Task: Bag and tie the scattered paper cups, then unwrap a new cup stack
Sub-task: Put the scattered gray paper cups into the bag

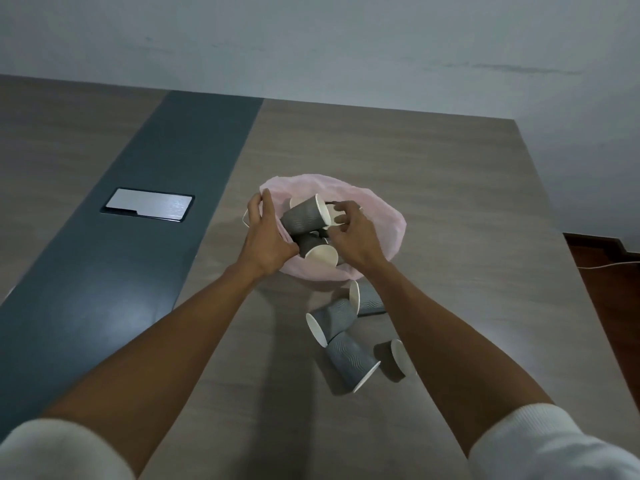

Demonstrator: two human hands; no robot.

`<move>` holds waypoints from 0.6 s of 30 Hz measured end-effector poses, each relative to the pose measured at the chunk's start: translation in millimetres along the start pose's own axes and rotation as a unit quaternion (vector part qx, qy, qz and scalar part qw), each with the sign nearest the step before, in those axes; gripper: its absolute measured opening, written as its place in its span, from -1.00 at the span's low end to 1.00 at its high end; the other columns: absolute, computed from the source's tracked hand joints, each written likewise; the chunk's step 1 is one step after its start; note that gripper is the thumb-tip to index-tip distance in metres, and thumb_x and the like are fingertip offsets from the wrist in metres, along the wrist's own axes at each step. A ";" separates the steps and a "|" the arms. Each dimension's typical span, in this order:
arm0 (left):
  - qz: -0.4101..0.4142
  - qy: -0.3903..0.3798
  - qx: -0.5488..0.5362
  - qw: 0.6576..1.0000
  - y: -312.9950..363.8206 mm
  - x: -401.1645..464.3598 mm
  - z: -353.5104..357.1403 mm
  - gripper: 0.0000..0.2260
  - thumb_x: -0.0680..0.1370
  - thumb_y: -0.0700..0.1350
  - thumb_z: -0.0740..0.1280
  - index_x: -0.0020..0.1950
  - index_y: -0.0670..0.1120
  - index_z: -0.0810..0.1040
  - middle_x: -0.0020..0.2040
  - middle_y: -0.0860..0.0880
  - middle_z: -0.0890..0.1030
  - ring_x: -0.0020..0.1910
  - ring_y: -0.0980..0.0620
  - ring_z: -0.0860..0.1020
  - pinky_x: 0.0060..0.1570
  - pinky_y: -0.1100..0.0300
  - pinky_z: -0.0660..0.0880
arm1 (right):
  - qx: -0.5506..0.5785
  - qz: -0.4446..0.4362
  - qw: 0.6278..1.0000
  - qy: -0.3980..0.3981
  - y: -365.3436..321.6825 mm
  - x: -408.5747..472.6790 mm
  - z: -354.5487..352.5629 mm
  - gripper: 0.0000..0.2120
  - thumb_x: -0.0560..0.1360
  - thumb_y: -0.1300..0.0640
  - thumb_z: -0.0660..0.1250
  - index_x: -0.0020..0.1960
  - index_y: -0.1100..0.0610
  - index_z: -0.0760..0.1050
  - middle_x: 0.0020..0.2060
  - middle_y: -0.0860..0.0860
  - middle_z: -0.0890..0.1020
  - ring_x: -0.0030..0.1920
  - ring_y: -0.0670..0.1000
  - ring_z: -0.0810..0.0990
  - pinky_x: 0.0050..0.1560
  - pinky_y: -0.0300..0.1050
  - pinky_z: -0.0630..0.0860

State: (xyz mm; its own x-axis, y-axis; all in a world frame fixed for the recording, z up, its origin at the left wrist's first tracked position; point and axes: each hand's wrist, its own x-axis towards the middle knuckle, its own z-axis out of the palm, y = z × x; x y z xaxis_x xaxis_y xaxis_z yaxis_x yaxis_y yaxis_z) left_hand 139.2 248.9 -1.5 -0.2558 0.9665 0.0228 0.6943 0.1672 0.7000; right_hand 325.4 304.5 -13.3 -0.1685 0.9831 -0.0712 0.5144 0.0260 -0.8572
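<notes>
The thin pink plastic bag [377,216] sits open in the middle of the frame, on the brown wood-look counter [433,161]. Some grey paper cups with wavy lines and white insides already lie in it. One cup in the bag [304,218] lies on its side on top, and another [317,251] lies just under it, near the front edge of the bag.

The left hand [265,237] holds the left edge of the bag, with its fingers curled around the rim to keep it open. The right hand [349,233] is over the bag, and its fingers are bent around the white rim of the top cup, so it looks like it is putting that cup in.

Four loose grey cups [341,317] lie on their sides on the counter, a little below the bag and toward the lower right. They touch or nearly touch each other.

So the bagging looks about half done. The four loose cups must go in, then the bag must be tied. I see no new cup stack here, so that part is not started.

A dark grey stripe [156,161] runs down the counter on the left, with a shiny flat silver plate [149,204] set in it.
</notes>
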 end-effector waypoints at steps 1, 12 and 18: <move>0.000 -0.001 0.003 1.000 -0.4 -1.7 0.9 0.17 0.29 -0.14 0.61 0.65 -0.09 -0.14 0.59 0.08 -0.09 0.46 -0.05 0.32 0.20 0.26 0.36 | -0.014 0.010 1.000 0.026 2.2 -1.0 -5.0 -0.77 0.41 0.11 0.27 0.06 0.02 0.50 -0.20 -0.09 0.62 -0.22 -0.04 0.60 -0.17 -0.09 0.53; -0.011 0.007 0.016 1.000 2.4 -14.6 8.1 0.16 0.28 -0.19 0.62 0.65 -0.14 -0.12 0.60 -0.03 -0.08 0.50 -0.03 0.25 0.24 0.29 0.30 | -0.419 -0.041 0.824 -0.378 61.2 -40.8 -42.3 -0.57 0.53 0.30 0.32 0.34 -0.01 0.57 0.30 0.05 0.56 0.23 0.12 0.58 0.26 0.01 0.51; -0.017 0.005 0.017 1.000 1.9 -19.4 6.3 0.15 0.30 -0.20 0.61 0.65 -0.13 -0.13 0.60 0.01 -0.08 0.48 -0.02 0.27 0.21 0.30 0.30 | -0.543 -0.089 0.791 -0.266 66.3 -49.7 -49.1 -0.70 0.58 0.11 0.31 0.31 0.08 0.49 0.24 0.09 0.59 0.20 0.17 0.61 0.17 0.05 0.55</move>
State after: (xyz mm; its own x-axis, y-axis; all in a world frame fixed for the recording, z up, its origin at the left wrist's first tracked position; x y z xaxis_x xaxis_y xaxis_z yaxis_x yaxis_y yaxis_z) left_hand 149.7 231.7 -5.2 -0.2861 0.9582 0.0070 0.7071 0.2062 0.6764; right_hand 409.1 266.3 -41.5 -0.5009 0.7387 -0.4510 0.8134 0.5799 0.0464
